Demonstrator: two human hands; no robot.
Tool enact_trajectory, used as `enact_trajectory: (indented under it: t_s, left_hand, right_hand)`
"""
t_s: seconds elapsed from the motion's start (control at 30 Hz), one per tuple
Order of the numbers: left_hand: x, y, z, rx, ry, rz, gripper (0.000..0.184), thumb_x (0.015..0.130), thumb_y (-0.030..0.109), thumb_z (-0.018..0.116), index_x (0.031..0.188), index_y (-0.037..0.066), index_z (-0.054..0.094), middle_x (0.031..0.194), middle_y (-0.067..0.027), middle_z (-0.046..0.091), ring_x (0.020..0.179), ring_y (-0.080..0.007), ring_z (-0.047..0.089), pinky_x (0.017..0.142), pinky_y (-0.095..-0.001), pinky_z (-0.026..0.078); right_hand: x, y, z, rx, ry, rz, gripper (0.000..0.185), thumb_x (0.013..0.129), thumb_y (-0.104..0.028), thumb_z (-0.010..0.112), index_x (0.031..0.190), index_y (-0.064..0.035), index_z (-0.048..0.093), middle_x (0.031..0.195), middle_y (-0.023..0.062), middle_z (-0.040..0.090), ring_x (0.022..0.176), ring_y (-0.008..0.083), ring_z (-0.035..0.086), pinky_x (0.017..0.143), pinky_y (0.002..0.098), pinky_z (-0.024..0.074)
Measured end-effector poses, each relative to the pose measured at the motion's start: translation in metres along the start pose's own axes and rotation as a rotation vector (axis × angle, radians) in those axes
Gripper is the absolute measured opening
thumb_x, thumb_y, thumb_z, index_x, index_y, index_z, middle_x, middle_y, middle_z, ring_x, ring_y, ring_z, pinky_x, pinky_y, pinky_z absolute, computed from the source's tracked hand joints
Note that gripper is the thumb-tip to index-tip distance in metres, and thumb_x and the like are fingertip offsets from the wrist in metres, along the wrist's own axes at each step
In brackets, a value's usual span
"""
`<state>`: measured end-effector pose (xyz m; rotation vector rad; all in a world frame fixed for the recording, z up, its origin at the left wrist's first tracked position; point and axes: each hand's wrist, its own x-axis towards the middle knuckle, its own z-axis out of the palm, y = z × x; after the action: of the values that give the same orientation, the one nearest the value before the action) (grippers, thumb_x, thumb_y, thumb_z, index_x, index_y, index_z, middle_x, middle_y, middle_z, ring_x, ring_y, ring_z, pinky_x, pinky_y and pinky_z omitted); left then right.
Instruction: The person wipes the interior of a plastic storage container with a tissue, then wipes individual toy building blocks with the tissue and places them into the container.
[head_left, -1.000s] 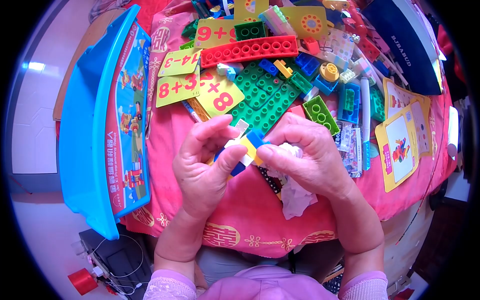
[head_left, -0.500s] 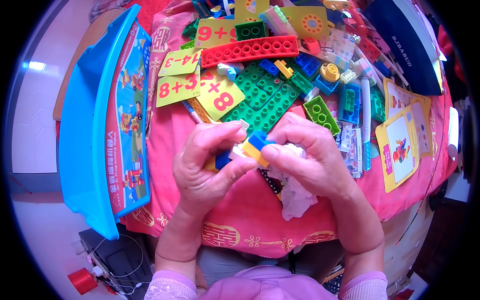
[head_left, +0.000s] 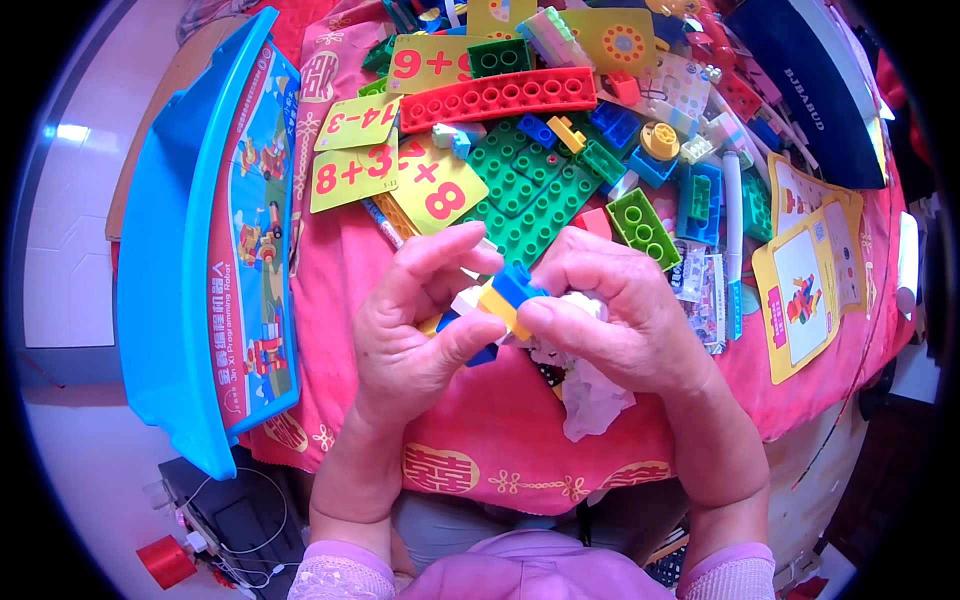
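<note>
Both hands meet above the front of the red cloth at a small joined stack of toy bricks, with a blue brick [head_left: 516, 284] beside a yellow brick [head_left: 502, 306]. My right hand [head_left: 625, 315] is closed in a pinch on their right side, thumb in front. My left hand [head_left: 405, 325] curves around the left side; its thumb touches the bricks, while the index finger is raised apart. White and dark blue parts show between the left fingers, partly hidden. Crumpled whitish wrapping [head_left: 595, 400] hangs or lies under my right hand; I cannot tell which.
A green studded baseplate [head_left: 535, 190], a long red brick [head_left: 500, 98] and yellow number cards [head_left: 440, 195] lie beyond my hands. A blue tray [head_left: 165, 270] stands on edge at left. Picture cards [head_left: 805, 290] and a dark blue box [head_left: 815, 90] are at right.
My left index finger has lifted away from the bricks and the left hand has opened wider. The blue and yellow bricks have turned slightly; the right hand has barely moved.
</note>
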<state>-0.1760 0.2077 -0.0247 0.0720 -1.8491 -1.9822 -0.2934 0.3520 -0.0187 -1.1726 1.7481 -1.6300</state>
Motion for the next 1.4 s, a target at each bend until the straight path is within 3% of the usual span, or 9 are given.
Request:
enact_trajectory:
  t_s: [0.23, 0.43, 0.53, 0.73, 0.83, 1.13, 1.23, 1.4]
  left_hand:
    - [-0.001, 0.005, 0.006, -0.049, 0.095, -0.071, 0.040, 0.091, 0.016, 0.050, 0.126, -0.001, 0.039, 0.107, -0.0096, 0.055, 0.092, -0.0112, 0.055, 0.082, -0.0243, 0.045]
    - [0.003, 0.006, 0.006, -0.283, 0.126, -0.272, 0.044, 0.084, 0.002, 0.053, 0.126, -0.001, 0.037, 0.103, -0.0104, 0.054, 0.094, -0.0142, 0.056, 0.082, -0.0258, 0.048]
    - [0.003, 0.003, 0.010, -0.308, 0.159, -0.237, 0.048, 0.080, -0.002, 0.058, 0.124, 0.000, 0.038, 0.101, -0.0092, 0.054, 0.093, -0.0146, 0.057, 0.082, -0.0268, 0.049]
    - [0.002, -0.004, -0.004, -0.264, 0.073, -0.203, 0.052, 0.076, -0.001, 0.066, 0.122, 0.001, 0.042, 0.101, -0.0089, 0.056, 0.092, -0.0154, 0.058, 0.082, -0.0285, 0.050]
    - [0.004, 0.004, 0.002, -0.269, 0.140, -0.235, 0.054, 0.076, -0.003, 0.066, 0.124, 0.001, 0.042, 0.103, -0.0098, 0.057, 0.092, -0.0157, 0.059, 0.083, -0.0287, 0.049]
    - [0.001, 0.003, -0.001, -0.125, 0.050, -0.136, 0.053, 0.076, -0.002, 0.066, 0.124, 0.001, 0.044, 0.101, -0.0106, 0.059, 0.093, -0.0156, 0.059, 0.082, -0.0281, 0.049]
    - [0.000, 0.004, -0.004, -0.046, -0.021, -0.169, 0.050, 0.077, -0.001, 0.065, 0.123, 0.001, 0.045, 0.102, -0.0101, 0.059, 0.093, -0.0149, 0.059, 0.081, -0.0273, 0.049]
    - [0.004, 0.007, -0.005, -0.183, -0.004, -0.287, 0.046, 0.079, 0.000, 0.063, 0.121, 0.001, 0.046, 0.102, -0.0093, 0.059, 0.092, -0.0140, 0.059, 0.081, -0.0261, 0.048]
  right_hand:
    - [0.000, -0.001, 0.004, -0.103, 0.115, -0.001, 0.020, 0.077, -0.021, 0.065, 0.074, -0.0008, 0.063, 0.065, 0.0098, 0.052, 0.061, 0.0194, 0.052, 0.054, 0.0308, 0.0406]
    - [0.001, 0.000, 0.005, -0.146, 0.207, -0.026, 0.020, 0.076, -0.020, 0.065, 0.074, -0.0007, 0.062, 0.067, 0.0100, 0.052, 0.063, 0.0198, 0.053, 0.056, 0.0311, 0.0413]
    - [0.001, -0.005, 0.005, -0.097, 0.177, 0.043, 0.020, 0.076, -0.020, 0.065, 0.074, -0.0004, 0.062, 0.066, 0.0096, 0.052, 0.063, 0.0195, 0.053, 0.057, 0.0312, 0.0415]
    - [0.002, -0.005, -0.002, -0.083, 0.095, 0.081, 0.020, 0.076, -0.020, 0.065, 0.073, -0.0005, 0.062, 0.065, 0.0092, 0.053, 0.062, 0.0189, 0.052, 0.057, 0.0303, 0.0414]
    - [0.002, -0.004, -0.002, -0.103, 0.100, 0.093, 0.021, 0.076, -0.022, 0.064, 0.073, -0.0007, 0.063, 0.065, 0.0094, 0.054, 0.062, 0.0184, 0.052, 0.056, 0.0301, 0.0413]
    - [0.001, 0.002, -0.003, -0.020, -0.024, 0.108, 0.024, 0.077, -0.024, 0.062, 0.071, 0.0001, 0.061, 0.062, 0.0095, 0.051, 0.064, 0.0200, 0.053, 0.056, 0.0316, 0.0414]
    - [0.001, 0.002, -0.006, -0.049, -0.095, 0.108, 0.024, 0.078, -0.023, 0.061, 0.070, -0.0005, 0.062, 0.063, 0.0102, 0.051, 0.063, 0.0206, 0.052, 0.056, 0.0323, 0.0411]
    - [0.001, 0.001, 0.002, -0.051, -0.038, 0.056, 0.024, 0.079, -0.022, 0.060, 0.069, -0.0006, 0.061, 0.065, 0.0110, 0.052, 0.062, 0.0212, 0.052, 0.056, 0.0328, 0.0409]
